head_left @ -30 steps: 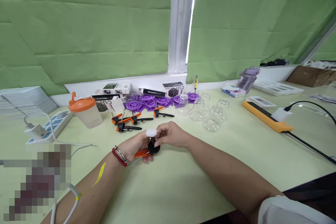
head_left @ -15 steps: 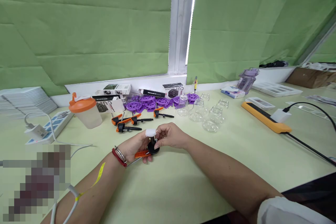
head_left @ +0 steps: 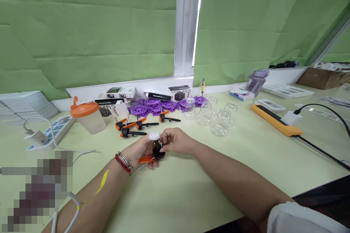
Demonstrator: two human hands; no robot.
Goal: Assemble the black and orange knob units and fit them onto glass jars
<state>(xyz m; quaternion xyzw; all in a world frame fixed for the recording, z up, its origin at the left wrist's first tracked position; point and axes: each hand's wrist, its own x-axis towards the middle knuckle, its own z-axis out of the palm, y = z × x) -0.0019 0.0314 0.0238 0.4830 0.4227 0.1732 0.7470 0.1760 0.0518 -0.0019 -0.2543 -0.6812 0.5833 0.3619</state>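
My left hand [head_left: 138, 151] is closed around a small black and orange clamp part [head_left: 153, 156] just above the pale green table [head_left: 191, 189]. One of its fingertips wears a white cap. My right hand [head_left: 177, 141] pinches the top of the same part from the right. Behind my hands lie several more orange and black clamps [head_left: 131, 127], a heap of purple round plastic pieces [head_left: 158, 105] and several small clear glass jars [head_left: 218, 123].
An orange-lidded cup [head_left: 88, 115] stands at the left, near a power strip with a white charger [head_left: 41, 136]. Printed boxes [head_left: 117, 93] line the window sill. A yellow power strip [head_left: 276, 122] with a black cable and a purple bottle [head_left: 255, 82] are at the right.
Both hands stay on the clamp part with only slight finger shifts. The view has drifted a little to the right.
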